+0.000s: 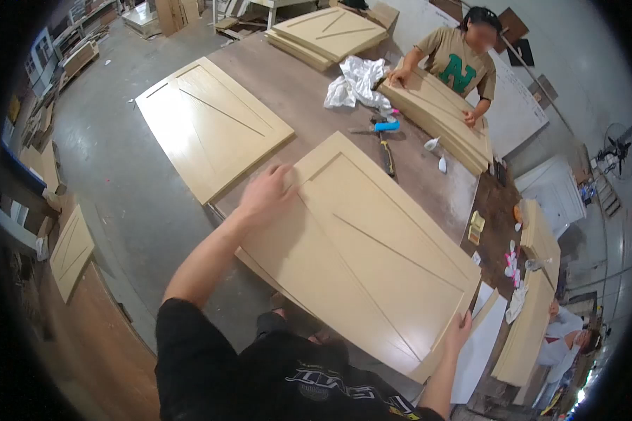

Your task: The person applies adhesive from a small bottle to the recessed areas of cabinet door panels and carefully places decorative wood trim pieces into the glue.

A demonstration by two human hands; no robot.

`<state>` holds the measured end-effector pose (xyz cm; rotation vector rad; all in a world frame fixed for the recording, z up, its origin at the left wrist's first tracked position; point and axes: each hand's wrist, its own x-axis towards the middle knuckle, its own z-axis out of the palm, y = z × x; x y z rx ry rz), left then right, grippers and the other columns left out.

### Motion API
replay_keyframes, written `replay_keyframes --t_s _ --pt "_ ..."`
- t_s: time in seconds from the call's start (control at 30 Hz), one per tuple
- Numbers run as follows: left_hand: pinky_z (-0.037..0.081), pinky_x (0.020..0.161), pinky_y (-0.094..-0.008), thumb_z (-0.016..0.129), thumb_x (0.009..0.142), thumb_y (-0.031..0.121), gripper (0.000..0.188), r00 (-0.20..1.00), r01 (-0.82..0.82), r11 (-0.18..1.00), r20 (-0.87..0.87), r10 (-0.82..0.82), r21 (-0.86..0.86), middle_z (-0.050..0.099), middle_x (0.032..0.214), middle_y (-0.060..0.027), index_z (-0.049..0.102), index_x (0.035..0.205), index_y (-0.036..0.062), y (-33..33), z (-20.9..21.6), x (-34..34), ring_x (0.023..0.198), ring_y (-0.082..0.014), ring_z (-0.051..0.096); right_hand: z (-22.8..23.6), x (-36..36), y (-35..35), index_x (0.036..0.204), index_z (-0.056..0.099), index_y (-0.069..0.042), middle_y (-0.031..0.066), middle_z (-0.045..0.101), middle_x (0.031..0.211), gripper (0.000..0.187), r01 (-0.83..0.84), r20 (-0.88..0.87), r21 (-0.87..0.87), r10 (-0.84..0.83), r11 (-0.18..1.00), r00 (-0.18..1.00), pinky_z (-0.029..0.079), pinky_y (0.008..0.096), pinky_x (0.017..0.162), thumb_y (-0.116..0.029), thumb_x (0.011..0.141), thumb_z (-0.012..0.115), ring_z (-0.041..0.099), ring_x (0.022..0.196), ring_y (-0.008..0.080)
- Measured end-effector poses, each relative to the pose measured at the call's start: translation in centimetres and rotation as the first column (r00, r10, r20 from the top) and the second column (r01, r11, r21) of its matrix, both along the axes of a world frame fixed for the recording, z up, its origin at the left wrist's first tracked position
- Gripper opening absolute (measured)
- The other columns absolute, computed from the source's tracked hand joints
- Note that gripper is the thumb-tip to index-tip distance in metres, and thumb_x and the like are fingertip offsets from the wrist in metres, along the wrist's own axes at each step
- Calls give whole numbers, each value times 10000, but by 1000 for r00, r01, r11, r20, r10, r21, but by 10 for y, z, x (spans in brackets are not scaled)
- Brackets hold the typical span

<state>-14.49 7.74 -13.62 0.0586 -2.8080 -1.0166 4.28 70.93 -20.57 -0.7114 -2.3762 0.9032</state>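
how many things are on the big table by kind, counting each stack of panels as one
Single tan door panels, one under the left hand and right hand, one overhanging the table's far-left edge: 2
Panel stacks: 2
White crumpled sheet: 1
Blue-handled tool: 1
Total: 6

Bright, even workshop light, soft shadows under the pale tan wooden door panel [361, 256], no strong glare, edges bent and dark, far corners blurry

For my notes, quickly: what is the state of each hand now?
Left hand: open, flat on the wooden door panel.
Right hand: holding the panel's near right edge.
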Motion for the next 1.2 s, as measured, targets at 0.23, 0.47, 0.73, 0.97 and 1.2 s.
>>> replay_keyframes --t_s 0.23,0.47,0.73,0.97,1.2 --pt "545 922 -464 644 982 457 598 970 -105 989 231 80 99 716 1118 -261 566 1420 57 -50 -11 89 1083 -418 689 15 82 -36 1347 625 25 236 533 1461 388 -34 184 196 -2 980 983 421 392 1111 -194 1028 609 528 1335 355" --pt "568 922 -386 687 977 331 461 951 -223 909 282 125 351 756 1166 -163 678 1272 -22 -114 -13 157 1085 -240 730 10 144 -93 1155 652 32 276 560 1416 278 -32 178 244 -12 969 984 405 477 1129 -172 967 666 509 1347 432" --pt "522 648 -320 500 1063 402 422 915 -362 -63 368 163 930 705 1061 -41 633 1293 75 -147 -84 273 819 -169 680 23 223 -198 1267 611 21 110 649 1230 297 54 103 -598 10 799 995 495 339 934 -127 1010 629 622 1092 194" --pt "432 552 -283 581 1039 334 250 870 -492 125 486 79 861 643 823 3 650 1081 96 -152 -53 276 653 -115 578 29 215 -226 1463 522 46 95 669 1231 470 -150 23 -731 244 665 970 492 329 932 -149 1038 557 633 1074 197" --pt "437 586 -256 567 1045 310 211 898 -408 -32 407 164 912 606 850 24 632 1039 109 -251 -57 187 681 -95 566 68 155 -358 1478 488 78 163 630 1351 512 -237 -176 -769 159 594 971 467 353 1031 -133 1017 556 612 1215 259"
